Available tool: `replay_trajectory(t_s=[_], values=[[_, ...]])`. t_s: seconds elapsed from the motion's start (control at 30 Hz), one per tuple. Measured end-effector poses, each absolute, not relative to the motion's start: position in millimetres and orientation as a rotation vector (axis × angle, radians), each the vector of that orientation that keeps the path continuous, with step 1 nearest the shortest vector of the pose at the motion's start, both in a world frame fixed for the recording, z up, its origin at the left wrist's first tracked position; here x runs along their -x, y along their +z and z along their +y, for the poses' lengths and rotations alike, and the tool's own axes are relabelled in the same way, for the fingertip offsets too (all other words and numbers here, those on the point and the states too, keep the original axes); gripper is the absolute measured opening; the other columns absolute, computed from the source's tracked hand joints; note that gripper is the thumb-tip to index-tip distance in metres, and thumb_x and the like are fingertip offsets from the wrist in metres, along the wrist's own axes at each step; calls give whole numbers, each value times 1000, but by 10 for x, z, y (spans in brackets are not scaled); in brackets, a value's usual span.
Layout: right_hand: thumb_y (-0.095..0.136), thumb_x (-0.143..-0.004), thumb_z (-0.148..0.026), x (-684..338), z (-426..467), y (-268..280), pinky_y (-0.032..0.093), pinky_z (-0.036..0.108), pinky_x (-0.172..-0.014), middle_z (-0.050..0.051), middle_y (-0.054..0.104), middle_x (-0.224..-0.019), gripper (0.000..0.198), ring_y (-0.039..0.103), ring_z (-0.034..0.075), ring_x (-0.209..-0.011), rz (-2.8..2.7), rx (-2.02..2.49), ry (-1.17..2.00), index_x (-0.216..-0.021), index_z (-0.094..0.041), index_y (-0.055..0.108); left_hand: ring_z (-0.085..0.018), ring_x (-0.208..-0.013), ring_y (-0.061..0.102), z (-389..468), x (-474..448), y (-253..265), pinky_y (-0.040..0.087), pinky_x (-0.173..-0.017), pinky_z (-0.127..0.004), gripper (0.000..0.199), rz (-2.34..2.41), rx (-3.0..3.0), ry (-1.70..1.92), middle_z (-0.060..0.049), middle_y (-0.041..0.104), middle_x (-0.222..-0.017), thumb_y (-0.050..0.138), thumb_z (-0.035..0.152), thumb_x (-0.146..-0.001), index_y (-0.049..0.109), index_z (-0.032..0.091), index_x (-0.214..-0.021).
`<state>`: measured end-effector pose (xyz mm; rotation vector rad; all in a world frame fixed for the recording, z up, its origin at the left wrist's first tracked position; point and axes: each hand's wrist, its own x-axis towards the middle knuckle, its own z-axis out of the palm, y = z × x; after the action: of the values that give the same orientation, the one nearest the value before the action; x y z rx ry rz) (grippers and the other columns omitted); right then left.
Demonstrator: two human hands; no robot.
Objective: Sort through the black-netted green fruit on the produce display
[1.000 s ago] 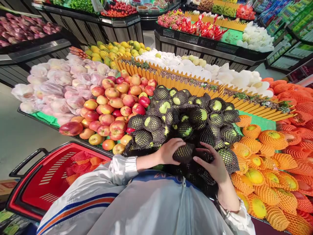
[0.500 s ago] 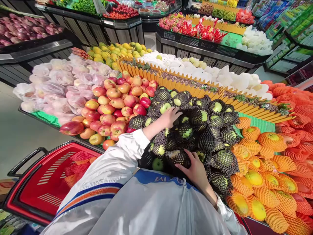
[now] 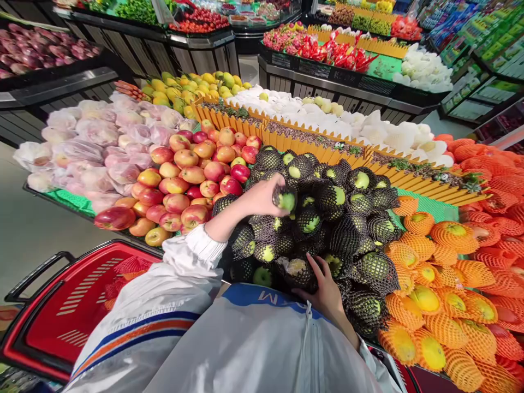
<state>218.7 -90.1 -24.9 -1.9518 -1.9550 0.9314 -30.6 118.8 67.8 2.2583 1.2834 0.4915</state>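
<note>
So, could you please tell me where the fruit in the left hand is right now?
In the head view, the fruit is just right of centre, gripped over the black-netted pile by the left hand, with red apples to its left.

Fruit stand (image 3: 434,203) with a green lining.
From left to right, 5 heaps: bagged pink fruit (image 3: 88,139), bare red-and-yellow apples (image 3: 192,174), black-netted green fruit (image 3: 374,265), orange-netted yellow fruit (image 3: 428,296), red-netted fruit (image 3: 510,218).

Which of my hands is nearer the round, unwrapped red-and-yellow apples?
Your left hand. It is just right of the apples, holding a green fruit in black netting; your right hand is farther right, nearer your body.
</note>
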Motion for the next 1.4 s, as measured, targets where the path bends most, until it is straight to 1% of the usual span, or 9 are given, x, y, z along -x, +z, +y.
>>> replay_trajectory(t_s=[0.1, 0.2, 0.33, 0.53, 0.77, 1.0, 1.17, 1.27, 1.4], values=[[83, -72, -43, -2182, -889, -280, 58, 48, -95, 8, 39, -154, 94, 61, 33, -124, -1942, 1925, 916, -154, -37, 35, -21, -76, 64, 883, 210, 488, 47, -70, -28, 68, 994, -2303, 137, -1, 67, -91, 81, 49, -62, 55, 21, -118], [81, -74, -44, -2175, -878, -284, 59, 47, -91, 8, 40, -154, 93, 62, 33, -122, -1965, 1900, 914, -154, -37, 35, -25, -97, 64, 646, 1, 185, 50, -81, -29, 64, 914, -2351, -137, -10, 60, -120, 83, 44, -59, 61, 19, -114], [77, -76, -42, -2184, -874, -277, 61, 47, -86, 8, 40, -154, 89, 63, 34, -120, -1994, 1925, 922, -154, -37, 34, -37, -124, 52, 546, -190, 42, 45, -101, -40, 83, 862, -2431, -473, -18, 52, -134, 84, 45, -57, 54, 14, -127], [72, -77, -34, -2245, -880, -313, 61, 44, -82, 7, 39, -155, 88, 62, 34, -122, -2029, 1919, 889, -155, -40, 31, -45, -138, 37, 450, -290, 151, 51, -97, -46, 104, 917, -2392, -740, -24, 32, -157, 91, 34, -53, 42, 13, -142], [70, -77, -30, -2352, -941, -425, 61, 42, -87, 6, 40, -154, 87, 59, 31, -126, -1976, 1883, 929, -155, -39, 32, -40, -131, 45, 12, -99, -4, 51, -98, -45, 107, 1092, -2551, -389, -25, 40, -152, 85, 33, -66, 28, 11, -153], [70, -78, -32, -2393, -932, -461, 60, 43, -91, 7, 42, -151, 86, 59, 32, -126, -1955, 1781, 975, -154, -39, 32, -40, -151, 24, -365, 238, -482, 13, -118, -72, 60, 1087, -2596, -57, -18, 36, -160, 45, 26, -97, 34, 31, -155], [68, -78, -33, -2390, -920, -442, 60, 43, -91, 6, 42, -151, 84, 59, 32, -127, -1948, 1772, 965, -154, -39, 32, -50, -153, 2, -373, 392, -319, 3, -115, -78, 97, 950, -2502, 117, -23, 18, -166, 71, 56, -78, 28, 22, -159], [69, -79, -35, -2391, -917, -428, 60, 42, -92, 7, 43, -150, 83, 58, 32, -128, -1950, 1758, 955, -154, -38, 33, -43, -154, 5, -62, 412, 5, 11, -123, -64, 94, 923, -2388, 333, -20, 19, -166, 67, 60, -79, 32, 17, -156], [72, -78, -39, -2380, -898, -403, 58, 43, -95, 7, 43, -150, 85, 55, 32, -131, -1966, 1790, 948, -154, -36, 34, -27, -137, 49, 735, 135, 255, 39, -116, -41, 52, 1106, -2138, 501, -13, 51, -150, 48, 37, -96, 47, 19, -145]])
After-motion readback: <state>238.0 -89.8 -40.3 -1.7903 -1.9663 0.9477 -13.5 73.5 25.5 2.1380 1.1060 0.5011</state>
